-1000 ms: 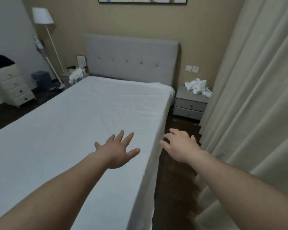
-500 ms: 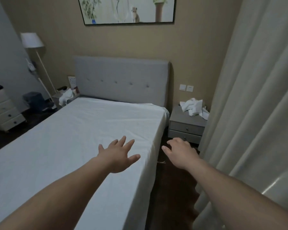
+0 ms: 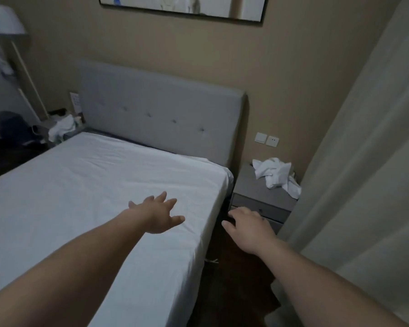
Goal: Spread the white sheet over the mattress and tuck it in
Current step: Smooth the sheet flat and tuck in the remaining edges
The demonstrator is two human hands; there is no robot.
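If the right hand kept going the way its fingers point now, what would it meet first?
Most likely the grey nightstand: the right hand is open above the dark floor, fingers aimed at its drawer fronts. Depth is unclear, so the gap is uncertain.

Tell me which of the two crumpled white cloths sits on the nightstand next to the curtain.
The crumpled white cloth on the grey nightstand right of the headboard, beside the curtain. The other cloth lies left of the headboard, near the lamp.

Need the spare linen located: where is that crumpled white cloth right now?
In the head view, the crumpled white cloth lies on the grey nightstand, right of the bed, between the headboard and the curtain.
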